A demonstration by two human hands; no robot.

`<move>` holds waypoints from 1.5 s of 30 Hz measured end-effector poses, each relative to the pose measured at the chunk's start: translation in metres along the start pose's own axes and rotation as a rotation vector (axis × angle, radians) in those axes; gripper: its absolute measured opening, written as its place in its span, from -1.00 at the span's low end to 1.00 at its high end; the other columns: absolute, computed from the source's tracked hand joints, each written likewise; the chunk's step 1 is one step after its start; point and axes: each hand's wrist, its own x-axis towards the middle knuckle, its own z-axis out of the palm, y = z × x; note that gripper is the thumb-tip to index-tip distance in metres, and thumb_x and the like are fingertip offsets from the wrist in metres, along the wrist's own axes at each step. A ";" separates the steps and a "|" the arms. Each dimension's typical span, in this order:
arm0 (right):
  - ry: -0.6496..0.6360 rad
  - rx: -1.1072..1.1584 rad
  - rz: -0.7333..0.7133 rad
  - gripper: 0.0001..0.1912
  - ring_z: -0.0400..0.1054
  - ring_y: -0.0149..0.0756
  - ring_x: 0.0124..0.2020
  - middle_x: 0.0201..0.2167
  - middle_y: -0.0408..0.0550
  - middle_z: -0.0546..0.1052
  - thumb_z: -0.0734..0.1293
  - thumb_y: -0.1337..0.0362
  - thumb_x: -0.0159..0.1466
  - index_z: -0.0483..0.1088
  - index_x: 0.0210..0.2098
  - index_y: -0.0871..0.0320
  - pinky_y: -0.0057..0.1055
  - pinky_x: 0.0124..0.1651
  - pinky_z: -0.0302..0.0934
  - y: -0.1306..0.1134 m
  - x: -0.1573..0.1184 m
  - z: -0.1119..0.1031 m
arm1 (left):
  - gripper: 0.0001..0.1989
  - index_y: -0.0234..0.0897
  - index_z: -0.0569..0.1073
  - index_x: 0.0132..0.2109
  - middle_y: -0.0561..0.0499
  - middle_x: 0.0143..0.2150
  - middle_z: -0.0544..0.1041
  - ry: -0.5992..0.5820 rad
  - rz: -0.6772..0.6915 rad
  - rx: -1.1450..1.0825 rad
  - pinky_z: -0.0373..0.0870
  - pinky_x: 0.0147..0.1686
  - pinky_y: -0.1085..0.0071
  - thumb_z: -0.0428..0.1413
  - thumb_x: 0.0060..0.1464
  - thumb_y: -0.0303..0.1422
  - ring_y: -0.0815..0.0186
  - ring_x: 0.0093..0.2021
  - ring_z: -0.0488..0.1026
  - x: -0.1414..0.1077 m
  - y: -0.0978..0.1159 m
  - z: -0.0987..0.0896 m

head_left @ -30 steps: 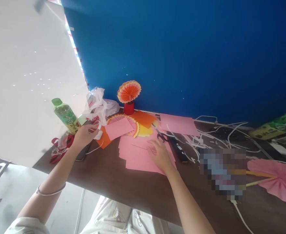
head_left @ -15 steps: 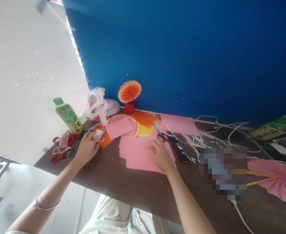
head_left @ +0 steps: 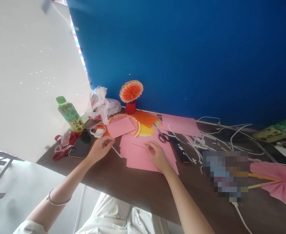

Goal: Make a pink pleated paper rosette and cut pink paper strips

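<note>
Thin pink strip (head_left: pixel 138 145): over the pink sheets (head_left: pixel 135 161) | right hand (head_left: pixel 156 156): thumb and fingertips pinched at its end | left hand (head_left: pixel 100 149): fingers curled in, cannot tell whether they grip the white strip (head_left: pixel 117 152) beside them | risk: a loose right pinch could let the thin pink strip slip; a stray white strip could snag the sheets

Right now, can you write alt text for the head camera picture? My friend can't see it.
A right hand is over pink sheets on a brown table, the left hand nearby. Behind them, an orange fan stands above a red pot by a blue wall; scissors lie near the right hand, a phone and bottle to the left.
</note>
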 end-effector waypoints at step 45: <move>-0.016 -0.055 -0.043 -0.81 0.32 -0.28 -0.25 -0.32 -0.03 0.43 0.14 0.25 0.24 0.36 -0.34 0.14 -0.31 -0.17 0.23 0.014 0.002 0.002 | -0.77 -0.14 0.51 -0.21 -0.07 0.08 0.33 0.265 0.231 0.915 0.19 -0.01 0.06 0.01 0.01 -0.36 0.01 0.05 0.21 0.019 -0.057 -0.068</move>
